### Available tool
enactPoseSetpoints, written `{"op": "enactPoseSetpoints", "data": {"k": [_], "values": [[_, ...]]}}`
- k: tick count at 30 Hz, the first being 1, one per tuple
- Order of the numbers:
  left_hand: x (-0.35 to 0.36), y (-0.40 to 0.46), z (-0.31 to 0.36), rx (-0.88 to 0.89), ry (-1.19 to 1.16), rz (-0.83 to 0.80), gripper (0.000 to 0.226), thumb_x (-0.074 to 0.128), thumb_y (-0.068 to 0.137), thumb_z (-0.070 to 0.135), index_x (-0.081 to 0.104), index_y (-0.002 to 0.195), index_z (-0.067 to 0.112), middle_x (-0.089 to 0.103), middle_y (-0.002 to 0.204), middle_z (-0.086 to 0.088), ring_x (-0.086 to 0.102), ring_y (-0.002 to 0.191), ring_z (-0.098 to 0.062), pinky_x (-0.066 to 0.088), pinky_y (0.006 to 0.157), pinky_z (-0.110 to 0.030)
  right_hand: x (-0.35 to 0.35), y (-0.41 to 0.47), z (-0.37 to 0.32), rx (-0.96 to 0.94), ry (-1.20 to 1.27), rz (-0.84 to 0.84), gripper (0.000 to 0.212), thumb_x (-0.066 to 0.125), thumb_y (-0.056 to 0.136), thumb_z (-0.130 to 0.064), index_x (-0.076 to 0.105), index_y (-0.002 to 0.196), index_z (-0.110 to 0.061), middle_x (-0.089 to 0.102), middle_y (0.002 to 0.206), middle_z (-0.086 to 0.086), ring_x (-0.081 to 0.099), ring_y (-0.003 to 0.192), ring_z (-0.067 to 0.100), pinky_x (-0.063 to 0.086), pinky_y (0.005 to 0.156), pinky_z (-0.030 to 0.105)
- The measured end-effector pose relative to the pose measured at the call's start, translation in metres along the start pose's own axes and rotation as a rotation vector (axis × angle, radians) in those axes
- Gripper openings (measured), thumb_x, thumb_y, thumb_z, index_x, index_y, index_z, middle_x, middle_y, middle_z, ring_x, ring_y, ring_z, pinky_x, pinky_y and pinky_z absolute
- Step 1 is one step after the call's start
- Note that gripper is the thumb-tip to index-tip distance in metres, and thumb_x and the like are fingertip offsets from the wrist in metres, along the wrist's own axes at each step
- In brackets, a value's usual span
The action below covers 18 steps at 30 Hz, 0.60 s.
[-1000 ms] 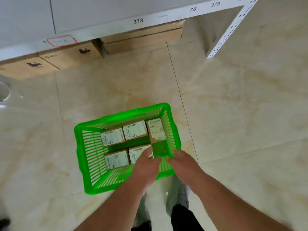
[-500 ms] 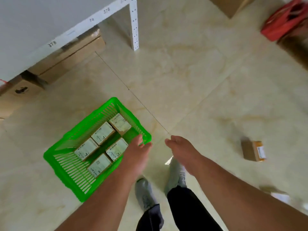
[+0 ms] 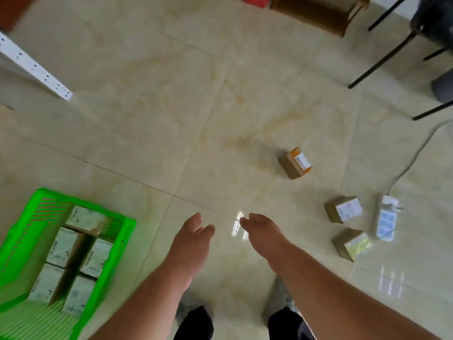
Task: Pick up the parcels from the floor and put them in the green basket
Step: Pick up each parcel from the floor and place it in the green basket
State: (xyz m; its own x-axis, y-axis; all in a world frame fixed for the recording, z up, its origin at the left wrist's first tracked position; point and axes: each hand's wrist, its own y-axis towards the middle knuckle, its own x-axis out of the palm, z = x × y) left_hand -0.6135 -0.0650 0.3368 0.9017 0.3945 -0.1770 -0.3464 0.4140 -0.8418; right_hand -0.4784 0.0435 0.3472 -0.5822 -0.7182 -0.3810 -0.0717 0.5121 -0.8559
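The green basket (image 3: pixel 120 244) stands on the floor at the lower left with several labelled brown parcels (image 3: pixel 66 244) inside. Three small brown parcels lie on the tiles at the right: one with an orange end (image 3: pixel 295 163), one with a white label (image 3: pixel 343 209), one with a yellowish face (image 3: pixel 351 244). My left hand (image 3: pixel 193 238) and my right hand (image 3: pixel 263 233) hover empty over the bare floor between the basket and those parcels, fingers loosely apart. Neither touches a parcel.
A white power strip (image 3: pixel 386 220) with its cable lies right of the parcels. Black chair legs (image 3: pixel 382 58) stand at the upper right, a brown box (image 3: pixel 316 13) at the top, a white perforated shelf post (image 3: pixel 34 67) at the upper left. My feet show at the bottom.
My view has swung right, away from the basket and shelf. Both hands left the basket and now hang over open floor. Three parcels at the right came into view.
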Motion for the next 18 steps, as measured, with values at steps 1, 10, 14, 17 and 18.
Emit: {"op": "enactPoseSetpoints", "data": {"k": [1,10,14,17,18], "values": [[0.019,-0.002,0.006,-0.004,0.028,-0.012,0.060,0.057,0.099,0.030,0.037,0.156,0.027,0.043,0.159,0.009,0.045,0.139,-0.010,0.032,0.099,-0.026,-0.019,0.006,0.011,0.010,0.029,0.013,0.036,0.052,0.095,-0.033,0.063,0.115,-0.004,0.064,0.118,0.019,0.059,0.111,0.035,0.048,0.095,0.042],[0.183,-0.024,0.061,-0.011,0.126,-0.059,0.060,0.057,0.098,0.029,0.038,0.155,0.026,0.044,0.158,0.005,0.049,0.138,-0.016,0.037,0.116,-0.039,-0.192,0.037,0.103,0.040,0.193,0.064,0.047,0.056,0.095,-0.038,0.058,0.127,-0.004,0.065,0.122,0.015,0.060,0.116,0.033,0.047,0.097,0.041],[0.238,-0.021,0.071,-0.011,0.083,-0.075,0.064,0.061,0.094,0.031,0.040,0.154,0.024,0.044,0.159,0.002,0.047,0.140,-0.016,0.037,0.118,-0.044,-0.248,0.058,0.126,0.022,0.157,0.079,0.041,0.056,0.094,-0.041,0.061,0.127,-0.016,0.062,0.108,0.000,0.056,0.109,0.025,0.041,0.095,0.036],[0.267,-0.017,0.075,-0.023,0.059,-0.111,0.072,0.060,0.086,0.037,0.040,0.154,0.024,0.044,0.159,0.003,0.047,0.140,-0.015,0.037,0.118,-0.044,-0.270,0.080,0.142,0.004,0.123,0.082,0.008,0.056,0.093,-0.039,0.053,0.092,-0.031,0.051,0.092,-0.006,0.047,0.100,0.020,0.034,0.087,0.031],[0.274,-0.016,0.078,-0.028,0.051,-0.119,0.075,0.059,0.083,0.040,0.040,0.154,0.025,0.045,0.158,0.003,0.048,0.139,-0.015,0.038,0.118,-0.044,-0.275,0.083,0.144,0.009,0.120,0.084,0.009,0.055,0.093,-0.038,0.054,0.098,-0.031,0.051,0.096,-0.005,0.046,0.100,0.020,0.034,0.087,0.031]]}}
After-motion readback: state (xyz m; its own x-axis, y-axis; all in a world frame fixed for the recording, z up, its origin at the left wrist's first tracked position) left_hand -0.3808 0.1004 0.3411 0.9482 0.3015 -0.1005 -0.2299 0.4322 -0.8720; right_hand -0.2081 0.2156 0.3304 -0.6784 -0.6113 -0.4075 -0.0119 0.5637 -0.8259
